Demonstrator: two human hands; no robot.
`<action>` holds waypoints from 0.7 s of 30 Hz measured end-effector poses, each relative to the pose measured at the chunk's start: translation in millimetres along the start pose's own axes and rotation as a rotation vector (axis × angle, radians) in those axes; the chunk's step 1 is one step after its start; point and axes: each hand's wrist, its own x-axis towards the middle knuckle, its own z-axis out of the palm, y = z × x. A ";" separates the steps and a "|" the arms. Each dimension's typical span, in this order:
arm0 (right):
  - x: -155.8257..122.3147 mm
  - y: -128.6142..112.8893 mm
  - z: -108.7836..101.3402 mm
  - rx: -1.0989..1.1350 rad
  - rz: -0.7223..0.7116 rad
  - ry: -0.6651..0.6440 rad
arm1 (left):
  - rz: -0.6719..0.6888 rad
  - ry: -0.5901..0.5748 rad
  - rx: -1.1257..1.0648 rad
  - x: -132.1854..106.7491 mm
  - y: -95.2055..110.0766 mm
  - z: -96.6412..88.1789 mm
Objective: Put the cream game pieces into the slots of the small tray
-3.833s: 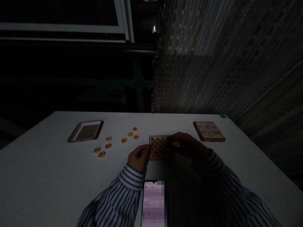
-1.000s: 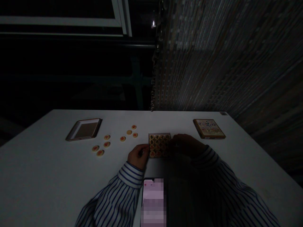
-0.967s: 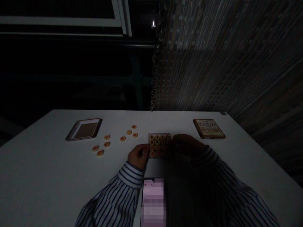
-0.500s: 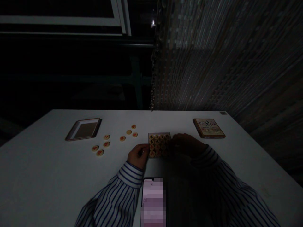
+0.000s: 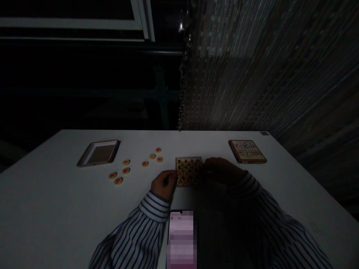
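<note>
A small square tray of round game pieces (image 5: 188, 170) lies on the white table (image 5: 56, 209) in dim light. My left hand (image 5: 163, 184) rests against the tray's left edge with its fingers curled. My right hand (image 5: 221, 170) sits in shadow at the tray's right edge, fingers bent over it; what they grip is too dark to make out. Several loose cream discs with red marks (image 5: 126, 170) lie scattered to the left of the tray. Both of my sleeves are striped.
An open box half (image 5: 98, 153) lies at the far left and a printed box lid (image 5: 247, 151) at the far right. A lit phone (image 5: 181, 239) lies at the near edge between my arms. A beaded curtain (image 5: 252, 67) hangs behind the table.
My right hand has drawn back from over the tray's top to its right edge. The left hand and the loose discs have stayed where they were.
</note>
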 end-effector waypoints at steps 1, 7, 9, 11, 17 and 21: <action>-0.1 -0.3 -0.3 0.004 0.001 0.003 | 0.000 -0.002 -0.002 0.0 -0.2 0.1; -1.2 -5.9 -6.5 -0.001 -0.012 -0.001 | -0.022 -0.011 0.003 -0.1 0.5 0.1; -1.2 -6.8 -7.4 -0.005 -0.005 -0.003 | -0.020 -0.016 -0.002 -0.1 1.0 -0.2; -0.9 -6.5 -6.9 0.000 0.005 -0.013 | -0.015 -0.019 0.000 -0.1 1.2 -0.4; -2.0 -2.4 -3.8 0.028 -0.008 0.044 | 0.002 -0.012 -0.013 -0.2 -0.3 -0.3; -6.5 -0.2 -9.6 0.036 0.008 0.121 | -0.005 -0.010 -0.025 -0.5 -1.5 -0.4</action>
